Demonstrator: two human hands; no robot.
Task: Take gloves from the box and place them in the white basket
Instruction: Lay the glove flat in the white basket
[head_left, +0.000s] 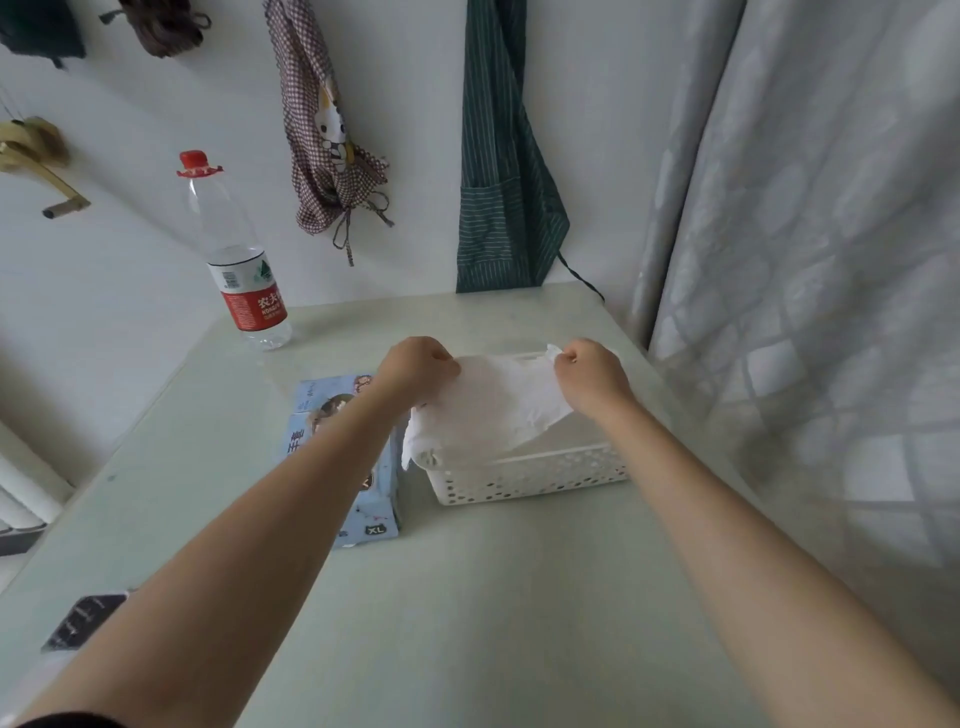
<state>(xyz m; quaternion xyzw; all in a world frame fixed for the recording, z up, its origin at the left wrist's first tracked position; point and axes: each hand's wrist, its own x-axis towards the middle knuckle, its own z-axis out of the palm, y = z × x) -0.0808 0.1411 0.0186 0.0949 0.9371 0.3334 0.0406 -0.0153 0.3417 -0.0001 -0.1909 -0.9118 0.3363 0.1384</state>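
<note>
Translucent glove (493, 400) crosswise between hands, over basket (530, 475)

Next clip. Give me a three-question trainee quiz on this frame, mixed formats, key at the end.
1. True or false: both the left hand and the right hand pinch the glove.
2. The glove is stretched out above which thing? A) the water bottle B) the white basket C) the striped apron
3. Fill in: the blue glove box lies on the table to the ____ of the basket, from the person's view.

Key
1. True: each hand holds one end of the glove.
2. B: it hangs over the basket, its lower edge draped past the left rim.
3. Left.
</note>
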